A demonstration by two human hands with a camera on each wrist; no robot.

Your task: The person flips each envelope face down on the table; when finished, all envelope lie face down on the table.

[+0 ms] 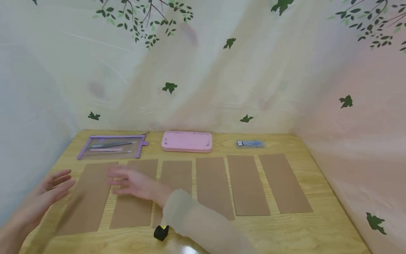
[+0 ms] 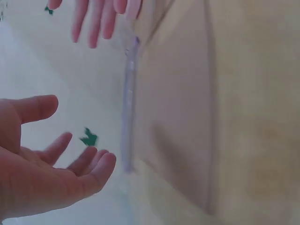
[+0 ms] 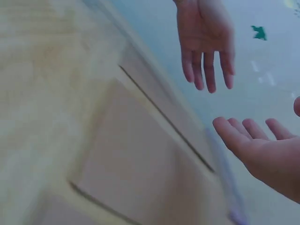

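Note:
My left hand [image 1: 52, 192] hovers over the left edge of the leftmost brown cardboard sheet [image 1: 90, 197], fingers relaxed and holding nothing. Over the second cardboard sheet [image 1: 131, 211] is my right hand [image 1: 134, 183], its fingertips reaching toward the first sheet, also holding nothing. Both palms look loosely spread in the left wrist view, where my left hand [image 2: 56, 173] is below and the right hand's fingers [image 2: 95, 23] hang above. The right wrist view has the hands facing each other, apart from the cardboard. My right sleeve [image 1: 203, 222] hides part of the third sheet [image 1: 176, 174].
More cardboard sheets [image 1: 248, 185] lie in a row to the right. Behind them are a clear purple-edged zip pouch [image 1: 111, 146] with pens, a pink case [image 1: 187, 141] and a small blue packet [image 1: 250, 144]. A small black object [image 1: 161, 233] sits by the sleeve. Printed fabric [image 1: 203, 70] encloses the table.

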